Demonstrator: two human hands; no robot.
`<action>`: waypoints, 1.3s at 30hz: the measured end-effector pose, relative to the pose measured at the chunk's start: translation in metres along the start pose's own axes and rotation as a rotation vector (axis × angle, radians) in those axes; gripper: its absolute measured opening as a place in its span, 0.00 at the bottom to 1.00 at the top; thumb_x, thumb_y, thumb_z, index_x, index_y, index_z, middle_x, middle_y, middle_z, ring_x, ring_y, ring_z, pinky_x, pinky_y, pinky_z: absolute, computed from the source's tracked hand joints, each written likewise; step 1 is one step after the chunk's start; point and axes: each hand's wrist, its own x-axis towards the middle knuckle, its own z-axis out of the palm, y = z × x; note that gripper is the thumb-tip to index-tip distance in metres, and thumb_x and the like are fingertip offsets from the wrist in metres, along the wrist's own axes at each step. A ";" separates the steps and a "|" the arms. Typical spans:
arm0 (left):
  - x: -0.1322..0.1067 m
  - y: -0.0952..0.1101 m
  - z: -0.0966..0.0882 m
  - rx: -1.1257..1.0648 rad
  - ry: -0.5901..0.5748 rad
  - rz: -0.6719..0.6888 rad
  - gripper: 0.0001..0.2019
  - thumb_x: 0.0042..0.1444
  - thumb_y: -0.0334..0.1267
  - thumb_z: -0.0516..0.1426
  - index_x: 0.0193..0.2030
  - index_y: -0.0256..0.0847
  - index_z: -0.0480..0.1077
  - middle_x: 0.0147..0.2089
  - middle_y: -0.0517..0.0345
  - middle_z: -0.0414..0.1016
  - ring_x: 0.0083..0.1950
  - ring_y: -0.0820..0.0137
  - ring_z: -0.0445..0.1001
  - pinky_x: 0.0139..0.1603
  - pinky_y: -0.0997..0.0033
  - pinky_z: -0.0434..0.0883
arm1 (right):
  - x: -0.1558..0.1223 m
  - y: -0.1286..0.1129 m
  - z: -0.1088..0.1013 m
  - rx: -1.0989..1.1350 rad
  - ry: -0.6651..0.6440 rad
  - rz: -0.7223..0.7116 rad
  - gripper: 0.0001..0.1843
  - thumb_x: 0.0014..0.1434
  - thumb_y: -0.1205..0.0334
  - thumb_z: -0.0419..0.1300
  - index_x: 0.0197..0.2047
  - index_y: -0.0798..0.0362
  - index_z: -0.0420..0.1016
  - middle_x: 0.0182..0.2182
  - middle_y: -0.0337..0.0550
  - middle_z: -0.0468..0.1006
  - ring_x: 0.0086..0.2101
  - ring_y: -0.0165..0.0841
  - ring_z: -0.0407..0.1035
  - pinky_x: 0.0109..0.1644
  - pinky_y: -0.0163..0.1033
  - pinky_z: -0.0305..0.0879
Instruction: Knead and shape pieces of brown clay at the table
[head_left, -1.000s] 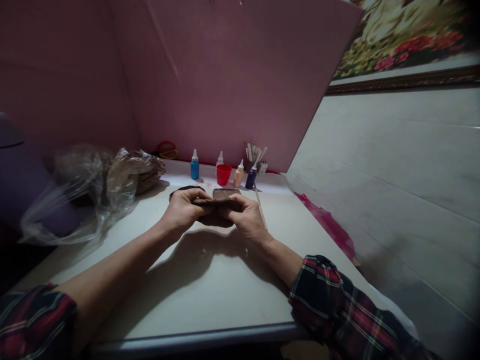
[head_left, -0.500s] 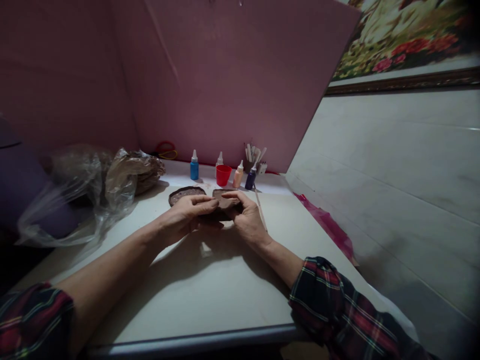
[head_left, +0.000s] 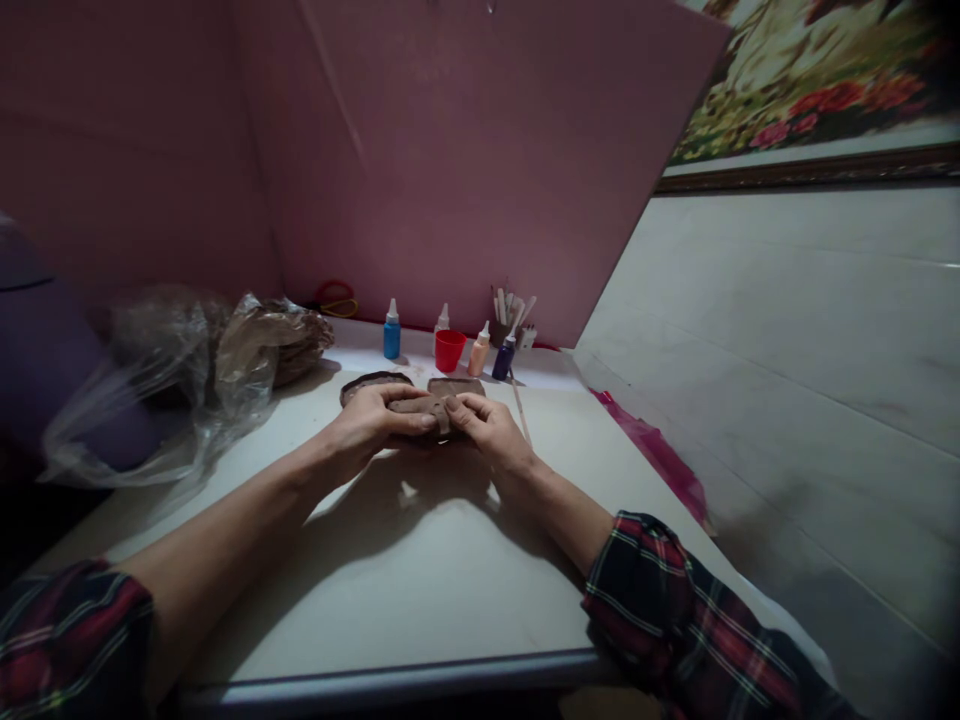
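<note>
Between my two hands, above the table, is a brown piece of clay (head_left: 424, 406). My left hand (head_left: 375, 420) grips its left side, the thumb along the near face. On the right side my right hand (head_left: 487, 425) pinches the clay with thumb and fingers. Just behind my left hand lies a dark-rimmed clay piece (head_left: 367, 381), partly covered by the hand. Beyond my right hand is a flat brown slab (head_left: 455, 386), its near part hidden. A thin stick-like tool (head_left: 520, 408) lies to the right of my right hand.
At the table's (head_left: 420, 600) back stand a red cup (head_left: 450, 351), a blue bottle (head_left: 391, 335), a peach bottle (head_left: 479, 355), a dark blue bottle (head_left: 504, 358) and a tool holder (head_left: 508, 330). Plastic bags (head_left: 247, 350) lie left, near scissors (head_left: 337, 300). Pink sheeting (head_left: 652, 450) runs along the right.
The clay has been turned, and more of its upper face shows. My right-hand fingers have drawn in from stretching over it to a pinch at its right side.
</note>
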 end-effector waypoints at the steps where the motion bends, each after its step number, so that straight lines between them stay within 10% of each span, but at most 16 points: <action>1: 0.000 0.000 -0.001 0.005 -0.009 0.005 0.22 0.39 0.28 0.68 0.43 0.31 0.71 0.34 0.52 0.76 0.33 0.65 0.78 0.33 0.67 0.78 | 0.000 0.000 0.000 0.006 0.002 -0.006 0.25 0.53 0.40 0.60 0.37 0.56 0.77 0.32 0.44 0.78 0.35 0.36 0.72 0.41 0.40 0.68; 9: -0.002 0.000 -0.001 -0.005 -0.117 0.045 0.20 0.47 0.39 0.65 0.46 0.33 0.70 0.40 0.45 0.79 0.35 0.61 0.80 0.39 0.61 0.78 | -0.002 -0.001 0.001 0.087 0.042 0.016 0.27 0.50 0.39 0.62 0.40 0.55 0.77 0.31 0.44 0.78 0.32 0.35 0.73 0.34 0.39 0.72; 20: -0.005 0.004 -0.002 0.080 -0.138 0.023 0.27 0.52 0.60 0.54 0.44 0.36 0.69 0.29 0.50 0.78 0.21 0.69 0.75 0.20 0.75 0.69 | -0.006 -0.006 0.002 0.171 -0.012 0.011 0.27 0.48 0.41 0.65 0.43 0.54 0.73 0.28 0.42 0.77 0.20 0.31 0.71 0.21 0.37 0.70; 39: -0.001 -0.003 0.011 0.298 0.023 0.060 0.14 0.45 0.44 0.64 0.26 0.33 0.72 0.18 0.56 0.73 0.17 0.69 0.71 0.16 0.72 0.69 | -0.011 0.000 0.006 -0.217 0.164 -0.176 0.19 0.59 0.44 0.55 0.37 0.50 0.77 0.26 0.41 0.74 0.28 0.34 0.68 0.29 0.38 0.66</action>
